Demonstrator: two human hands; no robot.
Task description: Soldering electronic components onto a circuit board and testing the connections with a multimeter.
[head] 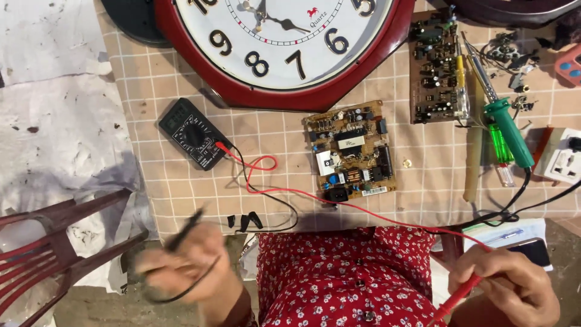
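Left hand, blurred, closed around black test probe; right hand pinching red test probe, both low before red floral garment. Leads trailing up to black multimeter on checked tablecloth, beside tan circuit board. Above, red-rimmed wall clock; at right, green-handled soldering iron.
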